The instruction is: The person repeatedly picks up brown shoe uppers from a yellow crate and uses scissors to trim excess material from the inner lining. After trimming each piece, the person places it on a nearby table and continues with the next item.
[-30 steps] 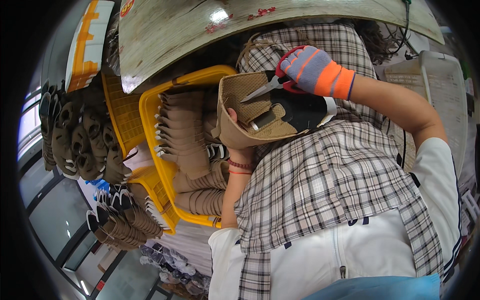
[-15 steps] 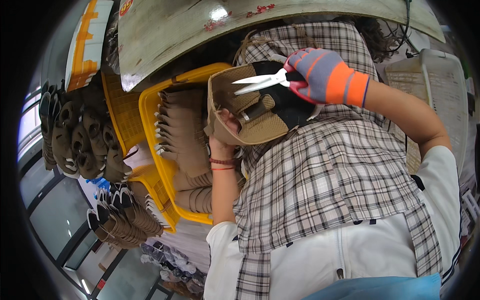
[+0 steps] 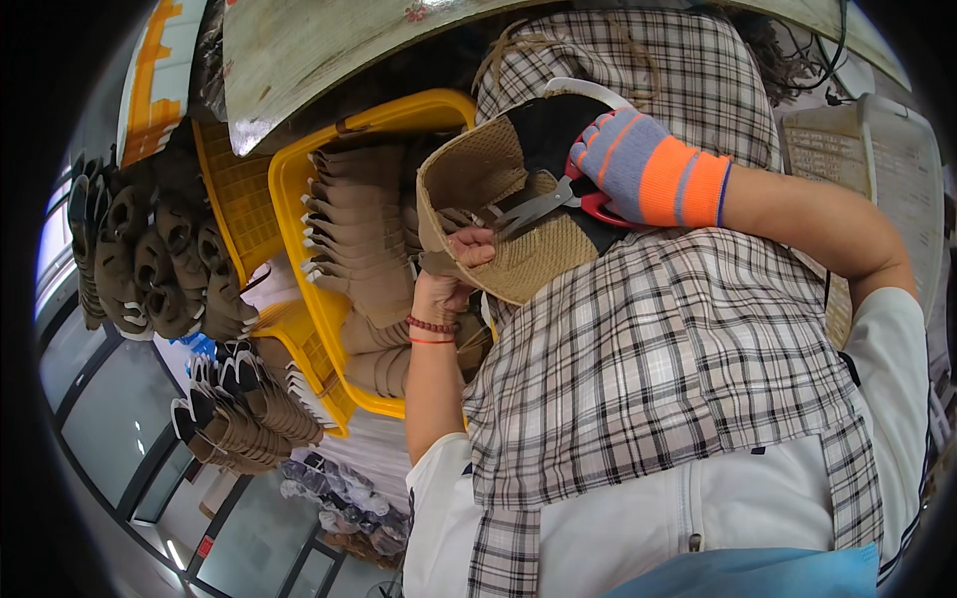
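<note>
A brown fabric shoe upper [image 3: 477, 169], partly black inside, is held above my lap with its inside showing. My left hand [image 3: 472, 249], bare and with a beaded bracelet at the wrist, pinches its near left edge, the fingers bent over the rim. In a grey and orange knit glove, my right hand [image 3: 646, 169] is closed around the red handles of a pair of scissors [image 3: 543, 209]. The blades reach down into the upper, their tips close to my left fingers. Whether they touch the fabric or a thread, I cannot tell.
A yellow basket [image 3: 289, 234] with stacked brown uppers [image 3: 354, 234] stands left of my hands. More uppers [image 3: 164, 259] hang or lie in bunches farther left. A board tabletop [image 3: 329, 60] spans the far side. On the right is a pale plastic crate [image 3: 902, 179].
The scissors have moved down and turned, from pointing left above the upper to reaching inside it. My left fingers have come farther over the rim.
</note>
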`<state>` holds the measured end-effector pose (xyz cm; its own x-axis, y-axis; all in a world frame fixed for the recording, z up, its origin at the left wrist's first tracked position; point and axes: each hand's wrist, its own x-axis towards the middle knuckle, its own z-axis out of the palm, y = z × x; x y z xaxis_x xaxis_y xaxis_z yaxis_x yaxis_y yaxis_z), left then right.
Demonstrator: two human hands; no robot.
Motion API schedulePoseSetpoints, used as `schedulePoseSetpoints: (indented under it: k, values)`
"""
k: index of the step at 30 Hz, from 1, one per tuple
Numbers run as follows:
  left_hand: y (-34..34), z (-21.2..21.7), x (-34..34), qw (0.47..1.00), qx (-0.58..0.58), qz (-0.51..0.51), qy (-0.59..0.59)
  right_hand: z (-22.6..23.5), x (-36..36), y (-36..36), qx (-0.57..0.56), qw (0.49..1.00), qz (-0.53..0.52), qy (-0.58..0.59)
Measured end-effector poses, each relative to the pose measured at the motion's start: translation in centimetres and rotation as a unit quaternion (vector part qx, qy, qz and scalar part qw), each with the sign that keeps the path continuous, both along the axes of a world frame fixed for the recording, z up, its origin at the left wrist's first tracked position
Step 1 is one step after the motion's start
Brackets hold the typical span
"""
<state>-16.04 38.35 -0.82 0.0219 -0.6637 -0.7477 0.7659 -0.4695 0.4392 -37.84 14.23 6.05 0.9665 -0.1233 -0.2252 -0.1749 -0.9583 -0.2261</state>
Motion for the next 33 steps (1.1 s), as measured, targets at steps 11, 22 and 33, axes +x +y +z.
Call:
schedulePoseSetpoints:
  k: [11, 22, 33]
  values:
    - [-0.3, -0.6, -0.6, 0.998, -0.011, 0.03, 0.048, -0.1, 1.7, 0.5, -0.028, 0.999, 0.013, 0.035]
    - [-0.6, 0.4, -1.6, 0.999, 0.015, 0.034, -0.004, 0.1, -2.6, -3.4, 0.041, 0.997, -0.051, -0.043]
    - [0.0, -0.1, -2.1, 0.997, 0.017, 0.044, -0.061, -1.4, -3.1, -1.9, 0.066, 0.997, -0.008, 0.041]
